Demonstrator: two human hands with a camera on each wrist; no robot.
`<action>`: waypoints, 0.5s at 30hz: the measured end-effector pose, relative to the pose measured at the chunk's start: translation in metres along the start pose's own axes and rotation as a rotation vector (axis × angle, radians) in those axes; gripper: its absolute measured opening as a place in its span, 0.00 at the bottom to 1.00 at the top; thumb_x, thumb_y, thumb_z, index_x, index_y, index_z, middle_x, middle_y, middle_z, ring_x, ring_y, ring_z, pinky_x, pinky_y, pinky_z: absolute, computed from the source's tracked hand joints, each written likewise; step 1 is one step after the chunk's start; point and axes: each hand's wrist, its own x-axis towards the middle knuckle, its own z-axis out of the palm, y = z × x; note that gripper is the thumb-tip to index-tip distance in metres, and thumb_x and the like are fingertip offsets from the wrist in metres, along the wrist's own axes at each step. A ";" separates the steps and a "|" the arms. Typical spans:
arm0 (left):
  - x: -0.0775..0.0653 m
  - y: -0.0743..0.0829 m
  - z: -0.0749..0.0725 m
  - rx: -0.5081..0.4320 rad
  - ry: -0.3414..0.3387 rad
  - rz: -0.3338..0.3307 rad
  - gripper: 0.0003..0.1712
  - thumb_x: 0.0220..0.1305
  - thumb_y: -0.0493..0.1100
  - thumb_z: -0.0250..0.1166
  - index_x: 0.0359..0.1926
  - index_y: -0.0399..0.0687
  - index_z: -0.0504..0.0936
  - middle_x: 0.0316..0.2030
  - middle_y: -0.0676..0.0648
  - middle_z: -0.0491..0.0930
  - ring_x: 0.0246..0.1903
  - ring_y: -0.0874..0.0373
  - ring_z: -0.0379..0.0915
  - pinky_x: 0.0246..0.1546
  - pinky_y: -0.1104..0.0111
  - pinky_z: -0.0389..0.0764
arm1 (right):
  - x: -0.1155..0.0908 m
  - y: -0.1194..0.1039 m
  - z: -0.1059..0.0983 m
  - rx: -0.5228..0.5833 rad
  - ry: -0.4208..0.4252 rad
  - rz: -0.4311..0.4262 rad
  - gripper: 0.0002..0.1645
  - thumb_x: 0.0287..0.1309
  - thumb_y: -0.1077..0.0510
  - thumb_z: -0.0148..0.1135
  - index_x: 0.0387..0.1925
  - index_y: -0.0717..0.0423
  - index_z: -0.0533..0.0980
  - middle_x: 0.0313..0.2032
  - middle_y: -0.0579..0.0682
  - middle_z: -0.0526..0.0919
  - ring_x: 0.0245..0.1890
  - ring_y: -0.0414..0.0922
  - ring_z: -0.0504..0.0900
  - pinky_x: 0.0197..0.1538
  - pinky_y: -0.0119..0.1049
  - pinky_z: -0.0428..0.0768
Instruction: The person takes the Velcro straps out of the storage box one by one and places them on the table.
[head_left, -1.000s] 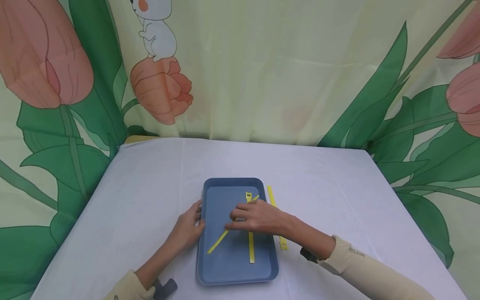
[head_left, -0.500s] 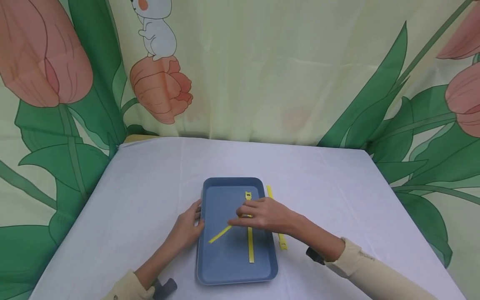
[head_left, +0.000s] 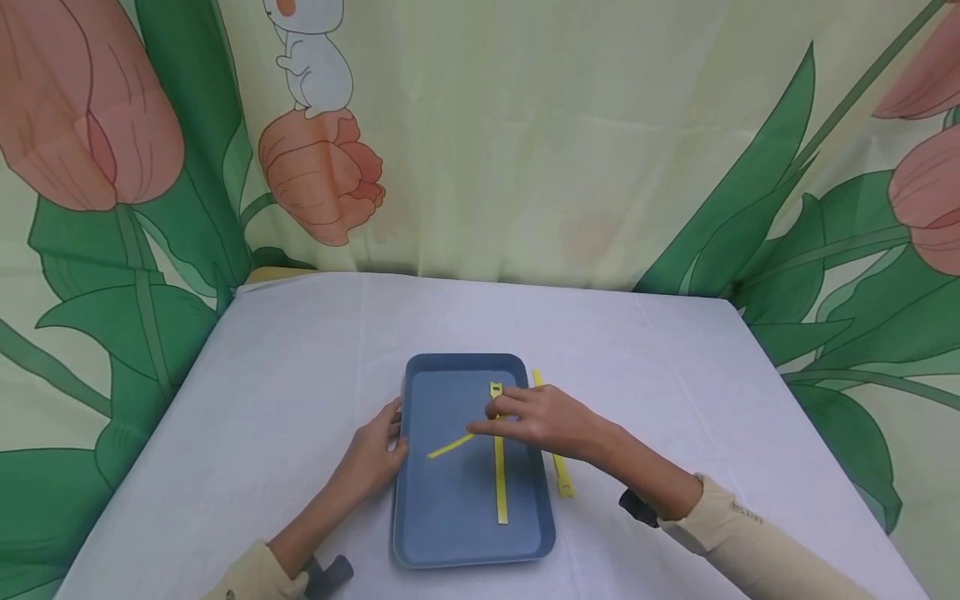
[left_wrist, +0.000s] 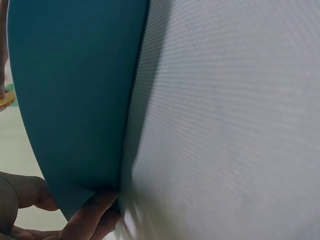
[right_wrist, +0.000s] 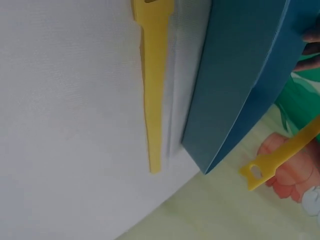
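Note:
My left hand (head_left: 372, 454) grips the left rim of a blue tray (head_left: 450, 529). In the left wrist view its thumb and fingers (left_wrist: 92, 215) lie on either side of the tray wall (left_wrist: 75, 105). Over the tray's right half, my right hand (head_left: 542, 419) pinches a yellow strap tie (head_left: 450, 446); its free end slants down to the left. The right wrist view shows its slotted head (right_wrist: 257, 172) raised past the rim. Another yellow strap tie (head_left: 502, 487) lies lengthwise in the tray, partly hidden by the right hand.
A further yellow strap tie (head_left: 562, 477) lies on the white tablecloth (head_left: 645, 358) just right of the tray, partly under the right forearm. Behind the table hangs a curtain (head_left: 510, 167) printed with tulips.
My right hand has moved a little right and toward the far side with its strap tie, whose free end has risen and come closer to level. The left hand and tray stay put.

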 end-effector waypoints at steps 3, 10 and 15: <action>0.000 0.000 0.000 0.001 -0.008 -0.007 0.33 0.59 0.30 0.53 0.66 0.27 0.57 0.57 0.29 0.70 0.56 0.39 0.69 0.56 0.50 0.69 | -0.003 0.000 0.000 0.017 -0.001 0.031 0.35 0.42 0.69 0.71 0.54 0.45 0.76 0.37 0.44 0.80 0.35 0.38 0.78 0.24 0.23 0.76; 0.000 0.001 -0.001 -0.001 -0.013 -0.008 0.34 0.58 0.30 0.53 0.66 0.27 0.57 0.56 0.29 0.70 0.56 0.38 0.69 0.56 0.50 0.69 | -0.012 0.004 0.000 0.037 -0.022 0.095 0.32 0.44 0.68 0.71 0.54 0.47 0.77 0.37 0.44 0.80 0.35 0.37 0.78 0.25 0.22 0.75; 0.000 0.001 -0.001 0.010 -0.014 -0.015 0.33 0.58 0.30 0.53 0.66 0.27 0.57 0.56 0.29 0.70 0.56 0.38 0.69 0.56 0.50 0.69 | -0.017 0.008 -0.001 0.043 -0.039 0.124 0.34 0.43 0.68 0.72 0.54 0.47 0.77 0.37 0.44 0.80 0.34 0.37 0.76 0.24 0.20 0.72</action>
